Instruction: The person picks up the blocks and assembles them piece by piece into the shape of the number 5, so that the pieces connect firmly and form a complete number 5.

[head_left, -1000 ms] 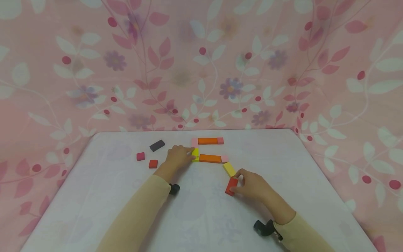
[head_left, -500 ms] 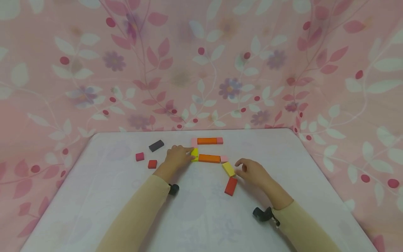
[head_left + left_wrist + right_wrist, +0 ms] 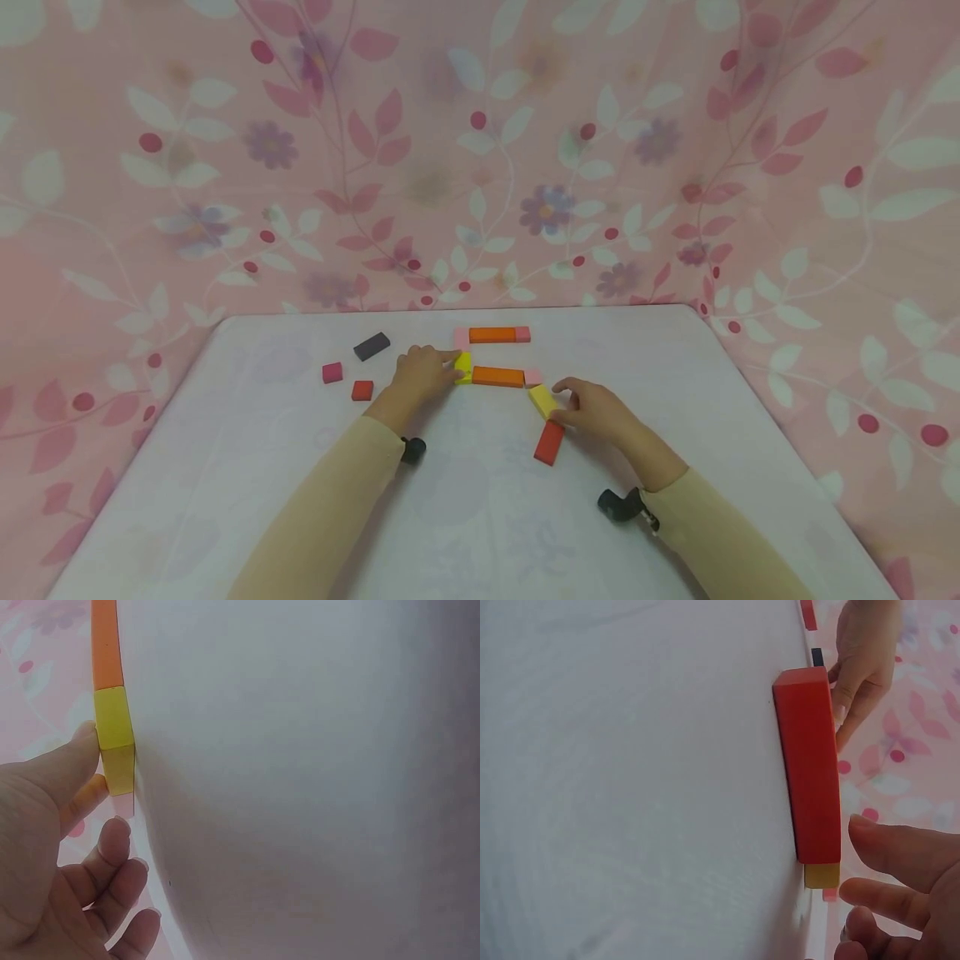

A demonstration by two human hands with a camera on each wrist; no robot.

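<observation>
In the head view my left hand (image 3: 422, 373) pinches a bright yellow block (image 3: 464, 368) between thumb and index finger, the other fingers loosely bent. An orange block (image 3: 498, 377) extends rightward from it, ending at a pale pink block (image 3: 533, 378). A second yellow block (image 3: 542, 402) lies slanted below that pink one, followed by a red block (image 3: 549, 442). Beside these two, my right hand (image 3: 600, 410) has thumb and index finger apart at the yellow block's right side; no grip shows. In the right wrist view the red block (image 3: 810, 765) hides most of the yellow block (image 3: 822, 876).
Behind, another orange block (image 3: 492, 335) lies between two pink blocks, one at the left (image 3: 461, 338) and one at the right (image 3: 522, 334). Left of my left hand are a dark grey block (image 3: 372, 346), a magenta cube (image 3: 332, 372) and a red cube (image 3: 363, 390). Floral cloth surrounds the white table (image 3: 247, 467).
My right hand has let go of the red block and moved up and slightly left to the slanted yellow block. The left hand stays at the bright yellow block.
</observation>
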